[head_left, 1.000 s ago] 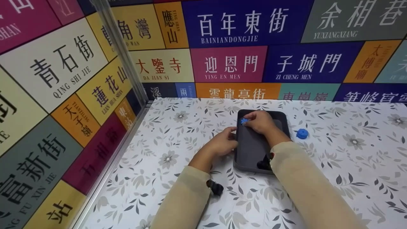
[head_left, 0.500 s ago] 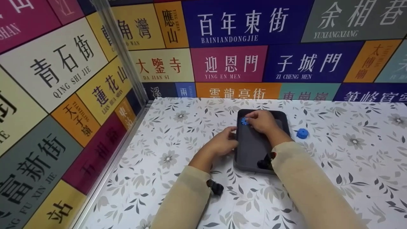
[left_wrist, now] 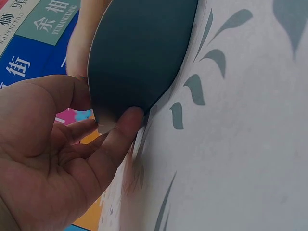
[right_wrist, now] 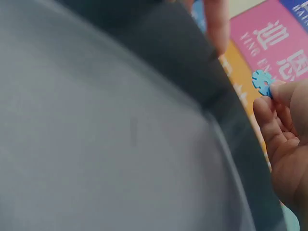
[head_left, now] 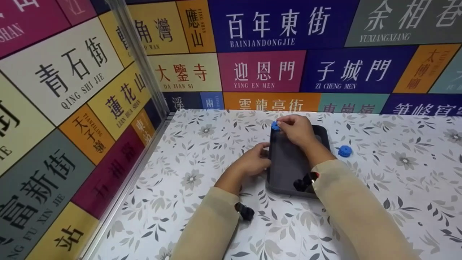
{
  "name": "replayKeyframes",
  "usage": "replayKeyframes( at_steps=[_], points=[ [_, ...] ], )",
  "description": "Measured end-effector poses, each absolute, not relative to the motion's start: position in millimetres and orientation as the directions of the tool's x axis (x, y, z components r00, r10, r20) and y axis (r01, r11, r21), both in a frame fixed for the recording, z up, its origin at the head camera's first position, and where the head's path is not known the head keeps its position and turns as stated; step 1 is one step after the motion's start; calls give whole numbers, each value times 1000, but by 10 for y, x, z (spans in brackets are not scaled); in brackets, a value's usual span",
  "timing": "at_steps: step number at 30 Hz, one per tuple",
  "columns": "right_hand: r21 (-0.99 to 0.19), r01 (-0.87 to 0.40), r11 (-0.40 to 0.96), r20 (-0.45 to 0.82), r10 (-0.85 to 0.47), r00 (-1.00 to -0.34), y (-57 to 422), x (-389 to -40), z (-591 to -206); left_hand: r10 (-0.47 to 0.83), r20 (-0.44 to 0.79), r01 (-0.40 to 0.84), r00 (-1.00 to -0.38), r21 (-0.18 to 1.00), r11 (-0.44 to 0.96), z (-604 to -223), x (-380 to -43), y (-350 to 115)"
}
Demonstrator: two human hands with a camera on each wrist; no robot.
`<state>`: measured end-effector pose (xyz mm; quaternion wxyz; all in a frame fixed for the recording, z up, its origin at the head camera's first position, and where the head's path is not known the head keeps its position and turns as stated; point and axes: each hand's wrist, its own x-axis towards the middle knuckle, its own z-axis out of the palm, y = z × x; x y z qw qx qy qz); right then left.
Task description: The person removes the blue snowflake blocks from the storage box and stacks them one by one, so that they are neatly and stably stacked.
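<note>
A dark grey rectangular tray (head_left: 288, 166) lies on the patterned tabletop. My left hand (head_left: 252, 160) grips its left side, with fingertips on the wall, as the left wrist view shows of the tray wall (left_wrist: 139, 53). Over the tray's far left corner, my right hand (head_left: 297, 130) pinches a small blue notched disc (head_left: 275, 125) between thumb and fingers. In the right wrist view this disc (right_wrist: 262, 83) shows a small central hole and slots round its edge, held up beyond the tray's rim. Part of the tray is hidden under the right hand and wrist.
To the right of the tray sits a small stack of blue notched discs (head_left: 345, 151). A wall of coloured street-name signs (head_left: 260, 72) stands behind the table, and another runs along its left side. Black wrist cameras hang below both sleeves.
My right hand has moved away from me with the blue disc, from inside the tray to its far left corner. My left hand stays at the tray's side.
</note>
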<state>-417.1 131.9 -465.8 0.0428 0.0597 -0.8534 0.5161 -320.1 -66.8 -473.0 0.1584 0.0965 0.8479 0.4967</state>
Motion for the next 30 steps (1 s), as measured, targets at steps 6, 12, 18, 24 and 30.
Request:
replayKeyframes(
  at_steps=[6,12,18,24,30],
  points=[
    [-877,-179,446,181,-38,-983,1300,-4077,-4513,318,-184,-9,-930,877,481,-4745,-3207,-647],
    [-854,-241,462,237,-67,-969,1289,-3894,-4295,300,-203,-46,-932,888,458,-4776,-3205,-629],
    [-886,-255,387,268,-20,-963,1451,-3573,-4087,303,-181,-29,-936,895,445,-4767,-3194,-643],
    [-920,-269,284,295,54,-954,1750,-3305,-4111,295,-189,-33,-937,886,462,-4753,-3177,-668],
    [-923,-254,288,299,126,-946,2137,-3192,-4275,303,-180,-24,-936,889,457,-4762,-3194,-669]
  ],
)
